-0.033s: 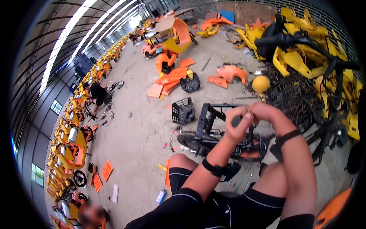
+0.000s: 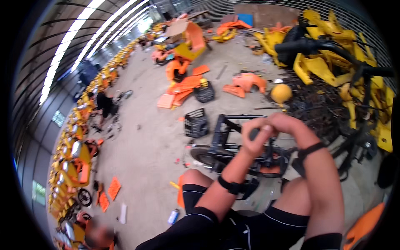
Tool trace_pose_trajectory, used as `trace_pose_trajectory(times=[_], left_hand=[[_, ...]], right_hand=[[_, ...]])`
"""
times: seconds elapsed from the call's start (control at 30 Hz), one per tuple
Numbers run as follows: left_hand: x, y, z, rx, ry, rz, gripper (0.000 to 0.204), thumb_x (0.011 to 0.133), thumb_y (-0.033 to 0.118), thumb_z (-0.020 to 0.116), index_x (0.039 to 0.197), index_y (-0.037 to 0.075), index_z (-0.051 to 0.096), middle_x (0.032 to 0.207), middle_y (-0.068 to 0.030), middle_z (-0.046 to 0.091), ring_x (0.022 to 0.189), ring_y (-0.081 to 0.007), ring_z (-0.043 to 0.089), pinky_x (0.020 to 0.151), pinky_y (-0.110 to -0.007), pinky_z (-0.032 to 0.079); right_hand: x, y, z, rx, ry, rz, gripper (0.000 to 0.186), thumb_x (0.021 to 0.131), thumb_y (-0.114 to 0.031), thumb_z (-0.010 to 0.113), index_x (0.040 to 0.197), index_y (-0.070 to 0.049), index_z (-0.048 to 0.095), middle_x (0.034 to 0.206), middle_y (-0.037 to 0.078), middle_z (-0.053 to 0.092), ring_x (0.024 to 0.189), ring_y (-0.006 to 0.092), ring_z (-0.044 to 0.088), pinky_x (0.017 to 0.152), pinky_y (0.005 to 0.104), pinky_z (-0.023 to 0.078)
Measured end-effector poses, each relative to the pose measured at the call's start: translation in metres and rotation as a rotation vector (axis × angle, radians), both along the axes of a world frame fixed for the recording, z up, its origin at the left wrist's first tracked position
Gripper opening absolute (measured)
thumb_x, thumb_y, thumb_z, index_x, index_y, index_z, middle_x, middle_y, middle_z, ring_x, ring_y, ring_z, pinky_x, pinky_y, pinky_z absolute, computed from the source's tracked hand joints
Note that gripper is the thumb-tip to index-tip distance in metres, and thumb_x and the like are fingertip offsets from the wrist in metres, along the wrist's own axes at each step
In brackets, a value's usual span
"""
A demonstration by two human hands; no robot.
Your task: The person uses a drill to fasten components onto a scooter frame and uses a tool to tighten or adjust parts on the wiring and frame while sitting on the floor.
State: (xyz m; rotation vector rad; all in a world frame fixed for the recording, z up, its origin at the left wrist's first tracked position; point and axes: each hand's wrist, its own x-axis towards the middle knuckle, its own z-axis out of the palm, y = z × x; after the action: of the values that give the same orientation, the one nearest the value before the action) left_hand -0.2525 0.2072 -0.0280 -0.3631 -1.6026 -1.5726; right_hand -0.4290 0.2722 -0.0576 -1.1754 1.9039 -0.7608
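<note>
Above a stripped black scooter frame (image 2: 217, 139), my two hands meet, raised in front of my knees. My left hand (image 2: 255, 139) is closed, with its thumb up, round a dark, round-ended thing (image 2: 253, 133); its kind is hard to tell. Touching it, my right hand (image 2: 285, 123) is curled shut, and what its fingers hold is hidden. Below them the frame lies low on the floor with its black-tyred wheel (image 2: 205, 156) on the left side. An orange part (image 2: 271, 170) shows inside the frame near my right knee.
Black handlebars (image 2: 308, 46) rise at right before heaped yellow panels (image 2: 321, 68) and dark metal parts. A black basket (image 2: 196, 123), orange panels (image 2: 183, 86) and a yellow helmet-like dome (image 2: 281, 93) lie ahead. Scooters (image 2: 77, 162) line the left, where another person (image 2: 104, 104) crouches.
The whole view has shifted slightly, with the scene sliding a little left and blurring. My hands stay together over the frame in nearly the same pose.
</note>
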Motion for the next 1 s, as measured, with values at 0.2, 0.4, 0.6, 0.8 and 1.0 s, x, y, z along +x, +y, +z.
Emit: trace_pose_trajectory(times=[0.2,0.4,0.6,0.8,1.0], left_hand=[[-0.002,0.005,-0.001,0.098,0.006,-0.089,0.034,0.093,0.009,0.055,0.065,0.005,0.038,0.057,-0.0046,0.046,0.054,-0.0143,0.042,0.056,-0.032,0.039],[-0.005,0.010,0.003,0.045,-0.032,-0.013,0.034,0.093,0.010,0.056,0.065,0.004,0.039,0.060,-0.0051,0.049,0.057,-0.0143,0.046,0.057,-0.031,0.041],[-0.005,0.006,-0.007,-0.020,-0.107,0.038,0.032,0.092,0.009,0.057,0.064,0.003,0.041,0.064,-0.0063,0.053,0.059,-0.0136,0.048,0.059,-0.030,0.045],[-0.007,0.014,0.001,-0.043,-0.106,0.052,0.027,0.090,0.006,0.058,0.066,0.002,0.046,0.063,-0.0071,0.054,0.059,-0.0146,0.051,0.058,-0.031,0.045],[-0.049,0.053,0.101,0.060,-0.141,0.191,0.028,0.087,0.015,0.066,0.068,-0.002,0.053,0.058,-0.0094,0.050,0.056,-0.0141,0.049,0.055,-0.031,0.041]], right_hand=[[0.000,-0.001,0.005,0.021,-0.031,-0.024,0.043,0.091,-0.039,0.060,0.071,-0.002,0.069,0.063,0.006,0.063,0.056,0.0160,0.059,0.057,0.0332,0.050],[-0.008,-0.003,0.004,0.011,0.020,0.035,0.036,0.086,-0.035,0.064,0.070,-0.003,0.070,0.064,0.005,0.063,0.057,0.0149,0.056,0.054,0.0332,0.045],[-0.007,-0.001,0.011,0.058,-0.012,0.031,0.020,0.078,-0.020,0.069,0.081,0.000,0.073,0.078,0.003,0.070,0.076,0.0102,0.058,0.068,0.0341,0.050],[-0.029,0.002,-0.020,-0.172,0.049,0.195,0.019,0.075,-0.019,0.069,0.078,0.000,0.070,0.073,0.002,0.067,0.070,0.0106,0.057,0.063,0.0332,0.048],[-0.046,0.027,-0.008,-0.268,-0.044,0.080,0.026,0.082,-0.025,0.067,0.080,0.001,0.070,0.072,0.003,0.067,0.068,0.0102,0.057,0.063,0.0326,0.049]])
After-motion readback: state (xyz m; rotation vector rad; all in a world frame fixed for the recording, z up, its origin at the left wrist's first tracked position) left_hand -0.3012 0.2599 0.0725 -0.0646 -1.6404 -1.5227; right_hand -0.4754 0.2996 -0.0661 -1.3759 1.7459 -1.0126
